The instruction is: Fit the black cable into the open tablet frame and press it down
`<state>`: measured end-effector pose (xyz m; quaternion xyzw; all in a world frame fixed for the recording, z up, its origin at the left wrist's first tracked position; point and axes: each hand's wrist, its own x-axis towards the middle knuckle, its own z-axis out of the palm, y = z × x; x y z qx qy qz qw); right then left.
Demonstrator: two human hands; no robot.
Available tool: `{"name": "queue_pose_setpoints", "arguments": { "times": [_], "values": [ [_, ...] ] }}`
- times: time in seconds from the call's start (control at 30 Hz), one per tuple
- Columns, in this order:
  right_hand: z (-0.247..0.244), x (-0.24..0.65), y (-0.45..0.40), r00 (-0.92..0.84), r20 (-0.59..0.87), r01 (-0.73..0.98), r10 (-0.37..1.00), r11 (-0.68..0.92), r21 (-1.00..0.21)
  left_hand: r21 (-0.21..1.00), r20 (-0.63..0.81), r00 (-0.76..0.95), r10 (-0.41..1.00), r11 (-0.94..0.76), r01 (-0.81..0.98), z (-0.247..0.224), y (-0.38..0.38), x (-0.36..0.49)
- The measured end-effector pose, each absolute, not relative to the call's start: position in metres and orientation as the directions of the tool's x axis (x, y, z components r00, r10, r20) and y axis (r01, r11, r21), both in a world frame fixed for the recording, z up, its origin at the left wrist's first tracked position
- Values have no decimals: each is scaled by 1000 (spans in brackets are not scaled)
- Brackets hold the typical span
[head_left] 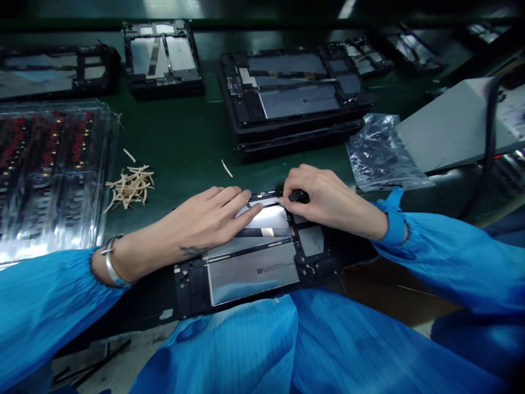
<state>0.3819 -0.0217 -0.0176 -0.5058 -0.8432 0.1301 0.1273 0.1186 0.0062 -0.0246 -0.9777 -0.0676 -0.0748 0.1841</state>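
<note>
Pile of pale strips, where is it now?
In the head view, the pile of pale strips lies left of centre on the green bench, between the clear tray and the left hand.

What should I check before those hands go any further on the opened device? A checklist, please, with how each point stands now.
1. Open device lies with its insides facing up: ok.
2. Left hand is over the device, fingers extended: ok.
3. Right hand has its grip on the small black object: ok.
4. Exact contact point under the right fingertips is visible: not ok, hidden from this view.
5. Pile of pale strips is apart from the device: ok.
6. Near edge fully supported: cannot tell, blue garment hides part.
</note>
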Motion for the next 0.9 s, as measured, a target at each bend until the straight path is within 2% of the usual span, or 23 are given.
{"name": "queue_pose_setpoints", "arguments": {
  "times": [0.07, 0.13, 0.2, 0.27, 0.37, 0.47, 0.53, 0.6, 0.77, 0.83, 0.9],
  "values": [
    [-11, 378, -35, -416, 286, 768, 863, 502, -397, -369, 153, 979, 138, -911, 186, -23, 5, 128],
    [-6, 367, -57, -336, 440, 628, 832, 547, -554, -371, 139, 979, 150, -909, 192, -21, 5, 137],
    [-7, 351, -85, -286, 451, 384, 846, 532, -755, -333, 116, 981, 157, -924, 187, -19, 7, 142],
    [-17, 332, -109, -234, 433, 178, 870, 476, -861, -220, 65, 969, 237, -944, 246, -16, 13, 144],
    [-39, 311, -129, -231, 374, 61, 898, 397, -916, 98, -28, 907, 420, -902, 420, -13, 26, 144],
    [-53, 305, -130, -214, 444, 62, 870, 466, -883, 409, -75, 868, 491, -778, 476, -9, 41, 144],
    [-56, 305, -126, -208, 516, 97, 831, 542, -835, 538, -129, 842, 523, -677, 503, -4, 49, 144],
    [-56, 305, -122, -215, 547, 142, 809, 580, -802, 610, -158, 816, 556, -595, 523, 2, 54, 142],
    [-56, 304, -118, -251, 597, 234, 762, 646, -726, 761, -103, 815, 570, -482, 433, 13, 53, 138],
    [-54, 309, -117, -359, 644, 277, 676, 736, -618, 834, -156, 808, 568, -363, 416, 17, 51, 138],
    [-50, 320, -116, -538, 684, 331, 493, 870, -366, 864, -178, 797, 578, -296, 407, 23, 49, 138]
  ]
}}
